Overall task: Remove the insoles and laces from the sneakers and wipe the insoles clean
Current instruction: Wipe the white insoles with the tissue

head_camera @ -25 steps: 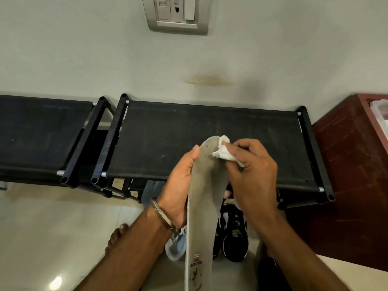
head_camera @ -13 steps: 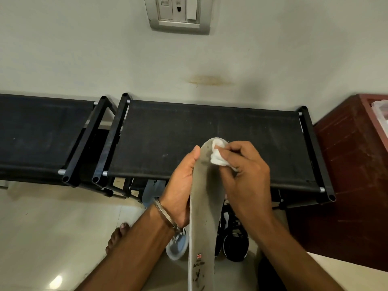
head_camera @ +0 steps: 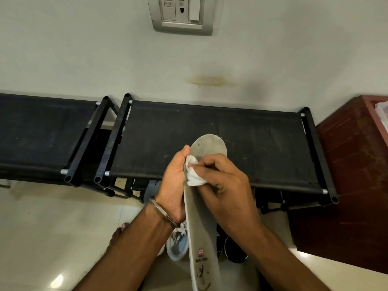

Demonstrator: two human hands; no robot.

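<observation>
Insole (head_camera: 204, 217) gripped upright by left hand (head_camera: 175, 181); right hand (head_camera: 225, 185) pinches tissue (head_camera: 194, 173) against it.

An insole (head_camera: 202, 217) is held upright between the left hand (head_camera: 174, 185) and the right hand (head_camera: 226, 190), in front of a rack (head_camera: 241, 143) set against the wall (head_camera: 105, 49). A tissue (head_camera: 194, 174) is pressed on the insole. A second rack (head_camera: 37, 131) stands to the left, a cabinet (head_camera: 352, 164) to the right. Sneakers (head_camera: 178, 244) lie on the floor (head_camera: 52, 227) below the hands. A socket (head_camera: 181, 14) is mounted on the wall above.
</observation>
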